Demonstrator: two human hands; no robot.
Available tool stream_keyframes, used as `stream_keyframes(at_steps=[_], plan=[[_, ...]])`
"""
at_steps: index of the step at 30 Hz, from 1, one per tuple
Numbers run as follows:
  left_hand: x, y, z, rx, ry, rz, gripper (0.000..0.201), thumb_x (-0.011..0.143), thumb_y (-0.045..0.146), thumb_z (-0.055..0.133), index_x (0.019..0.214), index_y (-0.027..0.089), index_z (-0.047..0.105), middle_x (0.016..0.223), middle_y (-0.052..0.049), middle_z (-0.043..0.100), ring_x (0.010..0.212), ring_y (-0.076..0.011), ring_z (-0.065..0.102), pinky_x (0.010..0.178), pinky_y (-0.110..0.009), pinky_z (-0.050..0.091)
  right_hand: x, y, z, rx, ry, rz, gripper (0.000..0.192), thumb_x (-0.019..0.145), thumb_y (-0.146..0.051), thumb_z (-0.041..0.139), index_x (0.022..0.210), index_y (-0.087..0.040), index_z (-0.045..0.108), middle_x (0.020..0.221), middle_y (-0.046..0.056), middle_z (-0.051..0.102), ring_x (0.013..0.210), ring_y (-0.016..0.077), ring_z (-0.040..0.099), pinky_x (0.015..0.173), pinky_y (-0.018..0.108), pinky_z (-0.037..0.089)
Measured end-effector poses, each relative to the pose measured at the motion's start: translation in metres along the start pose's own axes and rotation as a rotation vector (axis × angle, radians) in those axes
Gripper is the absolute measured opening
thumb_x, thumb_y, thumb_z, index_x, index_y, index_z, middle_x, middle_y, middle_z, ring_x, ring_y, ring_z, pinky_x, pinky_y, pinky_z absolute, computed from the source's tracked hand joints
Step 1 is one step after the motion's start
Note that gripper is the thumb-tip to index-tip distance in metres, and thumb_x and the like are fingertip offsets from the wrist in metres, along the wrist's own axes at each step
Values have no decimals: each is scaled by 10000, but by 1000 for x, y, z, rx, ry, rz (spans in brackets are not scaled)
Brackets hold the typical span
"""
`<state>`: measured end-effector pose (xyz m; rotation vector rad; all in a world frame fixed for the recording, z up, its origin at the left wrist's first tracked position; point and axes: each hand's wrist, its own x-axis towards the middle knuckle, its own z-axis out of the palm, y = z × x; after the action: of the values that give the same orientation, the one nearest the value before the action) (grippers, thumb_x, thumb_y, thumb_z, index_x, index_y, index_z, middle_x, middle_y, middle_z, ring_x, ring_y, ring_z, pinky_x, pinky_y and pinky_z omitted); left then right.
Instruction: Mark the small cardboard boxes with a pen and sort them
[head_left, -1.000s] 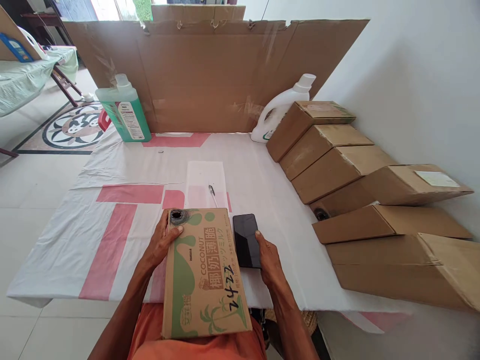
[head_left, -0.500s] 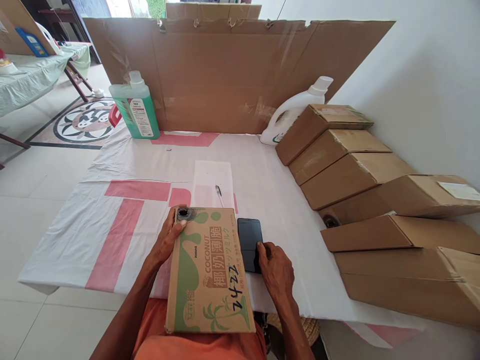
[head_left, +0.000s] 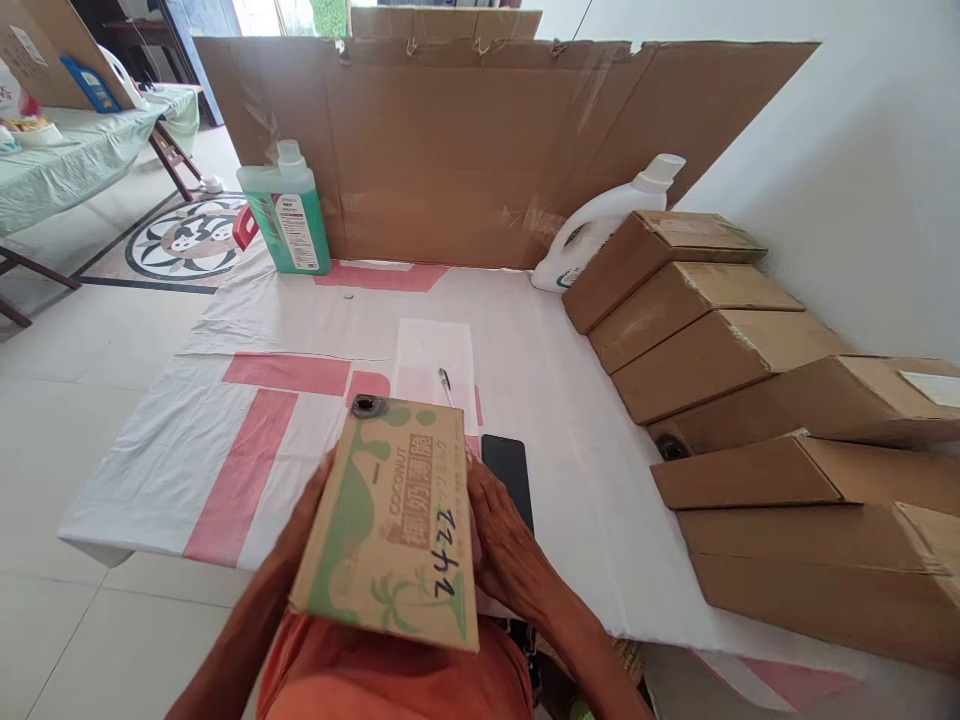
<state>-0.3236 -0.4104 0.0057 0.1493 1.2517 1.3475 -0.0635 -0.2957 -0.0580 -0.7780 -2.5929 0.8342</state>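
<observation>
A printed cardboard box, green and brown with "COCONUT" and a handwritten "2422" on it, is held tilted over my lap at the table's near edge. My left hand grips its left side, the fingers mostly hidden behind it. On the other side my right hand presses against the box, its fingertips also out of sight. A dark ragged hole shows at the box's top left corner. Right beside my right hand lies a black phone, its lower part covered by that hand.
Beyond the box are a paper sheet and a pen. Several brown boxes line the right side. A green liquid bottle and a white jug stand before an upright cardboard panel.
My right hand has left the phone and moved onto the box's right side. The box has lifted and tilted, and my left hand has slid lower. The phone's screen has gone dark.
</observation>
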Motion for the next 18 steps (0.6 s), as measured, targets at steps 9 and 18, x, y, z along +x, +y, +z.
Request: stream_keyframes(at_steps=[9, 18], plan=[[-61, 72, -42, 75, 110, 173, 670, 959, 688, 540, 1469, 260, 616, 1343, -110, 737, 1303, -376, 631, 1014, -513, 586, 77, -60, -8, 557, -22, 86, 1182, 838, -571, 831, 1705, -381, 51, 1755, 112, 219, 1618, 349, 227, 1282, 599, 298], [7, -44, -80, 618, 373, 380, 631, 791, 684, 749, 1179, 189, 690, 1238, -164, 736, 1168, -386, 683, 1043, -549, 542, 72, -37, 53, 668, 56, 217, 804, 927, -397, 731, 1631, -282, 360, 1523, 145, 549, 1415, 341, 543, 1147, 535, 494]])
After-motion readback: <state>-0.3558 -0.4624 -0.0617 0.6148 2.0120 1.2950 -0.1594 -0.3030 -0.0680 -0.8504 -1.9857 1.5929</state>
